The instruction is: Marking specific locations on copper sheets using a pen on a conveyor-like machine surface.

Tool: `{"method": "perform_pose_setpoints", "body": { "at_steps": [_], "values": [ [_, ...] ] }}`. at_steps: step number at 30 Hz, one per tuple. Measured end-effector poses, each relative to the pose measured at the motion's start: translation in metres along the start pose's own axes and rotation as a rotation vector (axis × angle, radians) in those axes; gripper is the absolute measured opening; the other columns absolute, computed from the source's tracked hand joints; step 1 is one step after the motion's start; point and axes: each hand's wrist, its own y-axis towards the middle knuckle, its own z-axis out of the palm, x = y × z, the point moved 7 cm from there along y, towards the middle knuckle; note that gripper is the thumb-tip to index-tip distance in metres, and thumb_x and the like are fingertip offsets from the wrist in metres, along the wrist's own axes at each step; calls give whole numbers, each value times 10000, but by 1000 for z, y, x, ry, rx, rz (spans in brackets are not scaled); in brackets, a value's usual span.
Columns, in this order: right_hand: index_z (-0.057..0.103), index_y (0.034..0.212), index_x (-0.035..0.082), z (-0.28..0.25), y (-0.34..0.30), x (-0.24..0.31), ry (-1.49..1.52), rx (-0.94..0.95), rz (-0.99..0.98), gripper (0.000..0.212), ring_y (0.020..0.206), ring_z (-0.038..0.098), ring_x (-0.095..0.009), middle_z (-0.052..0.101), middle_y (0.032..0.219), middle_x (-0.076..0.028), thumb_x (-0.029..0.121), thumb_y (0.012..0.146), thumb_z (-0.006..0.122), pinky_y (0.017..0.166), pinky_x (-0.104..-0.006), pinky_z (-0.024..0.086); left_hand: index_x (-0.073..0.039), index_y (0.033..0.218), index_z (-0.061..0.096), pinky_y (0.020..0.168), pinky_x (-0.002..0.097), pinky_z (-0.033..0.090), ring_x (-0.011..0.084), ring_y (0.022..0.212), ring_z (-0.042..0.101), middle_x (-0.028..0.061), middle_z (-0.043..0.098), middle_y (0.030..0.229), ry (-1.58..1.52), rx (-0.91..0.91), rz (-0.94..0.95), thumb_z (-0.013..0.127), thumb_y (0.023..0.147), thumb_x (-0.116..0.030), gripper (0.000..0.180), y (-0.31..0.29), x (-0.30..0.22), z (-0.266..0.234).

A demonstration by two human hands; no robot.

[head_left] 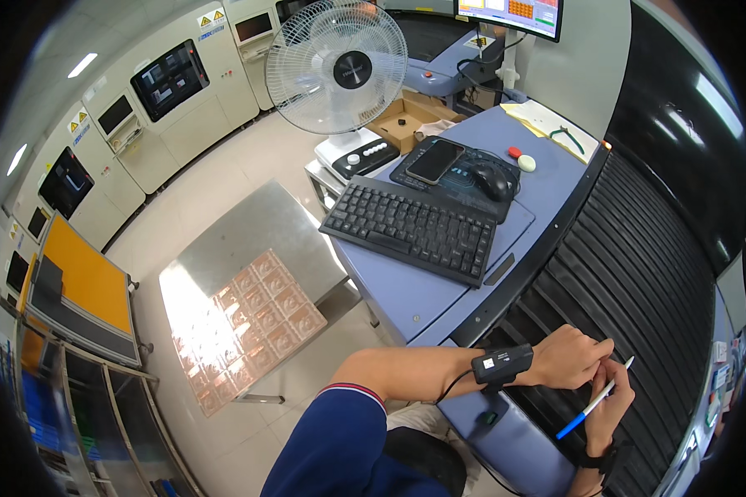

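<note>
My left hand point(565, 358) is curled closed above the black ribbed surface point(638, 240), its fingertips meeting those of my other hand. Whatever it may pinch is hidden. In my right hand point(612, 407), just beside it, rests a slim white pen point(593, 402) with a blue end, lying slantwise across the fingers. The blue end points down to the left, the white tip up to the right. A small black device point(503, 364) with a cable is strapped on my left wrist, and a black band point(609, 458) circles the right one.
Left of the ribbed surface, a blue desk point(406, 311) bears a keyboard point(410, 228), mouse point(492, 180), phone point(436, 161) and pliers point(569, 139). A fan point(336, 70) stands behind. A copper-coloured patterned panel point(261, 323) lies on a metal table point(224, 240) at left.
</note>
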Motion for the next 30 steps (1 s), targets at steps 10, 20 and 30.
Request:
{"method": "perform_pose_setpoints", "body": {
  "at_steps": [10, 20, 30],
  "values": [
    [652, 994, -50, -4, 5, 8, 35, -29, -29, 78, 731, 604, -100, 685, 796, -96, 3, 961, 607, 651, -260, 471, -16, 887, 546, 517, 445, 487, 350, 561, 640, 147, 643, 629, 0, 18, -8, 634, 818, -107, 144, 3, 2, 1],
    [637, 1066, -69, -54, 8, -54, 54, -167, 1, 145, 864, 693, -171, 720, 941, -146, 33, 999, 559, 784, -291, 547, -37, 920, 556, 531, 419, 496, 328, 585, 643, 111, 644, 666, 14, -36, 40, 624, 853, -100, 115, 1, -1, -5],
    [660, 981, -30, -44, 5, -39, 156, -133, 47, 71, 788, 722, -192, 734, 829, -141, 4, 927, 629, 717, -285, 539, -67, 909, 580, 535, 365, 507, 281, 594, 662, 81, 660, 686, 70, -40, -18, 681, 861, -116, 123, 9, 1, -20]
  ]
}}
